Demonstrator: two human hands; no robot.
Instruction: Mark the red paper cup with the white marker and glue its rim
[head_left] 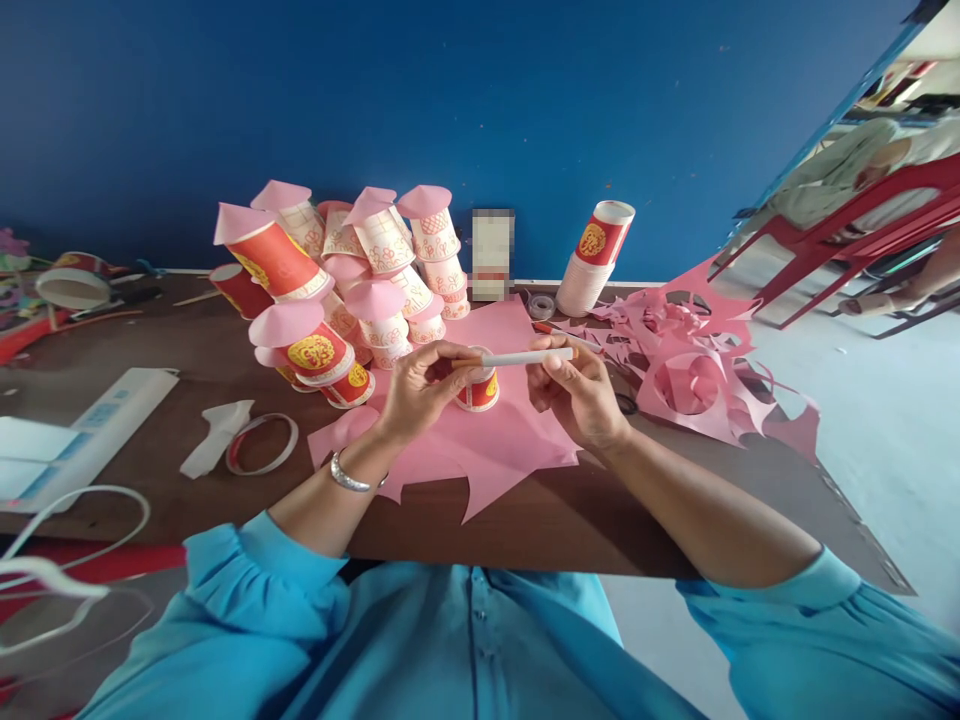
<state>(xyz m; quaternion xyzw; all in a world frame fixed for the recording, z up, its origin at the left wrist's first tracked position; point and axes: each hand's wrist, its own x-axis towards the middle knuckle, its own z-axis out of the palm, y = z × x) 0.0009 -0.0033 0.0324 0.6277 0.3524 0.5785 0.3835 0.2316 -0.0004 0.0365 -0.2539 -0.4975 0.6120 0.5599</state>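
Note:
My left hand (421, 388) and my right hand (577, 392) both pinch a thin white pen (525, 357), held level between them, left at its tip end, right near the other end. Just behind and below the pen a small red paper cup (480, 392) with a gold emblem stands upside down on a sheet of pink paper (480, 445) spread on the brown table (570, 520). A silver bracelet (346, 477) circles my left wrist.
A pile of red and white paper cups capped with pink paper cones (352, 280) fills the table's middle back. A nested cup stack (596, 258) leans at right. Pink paper offcuts (690, 365) lie at right. A cut cup rim ring (262, 444) and white packaging (90, 430) lie left. Red chairs (862, 240) stand beyond.

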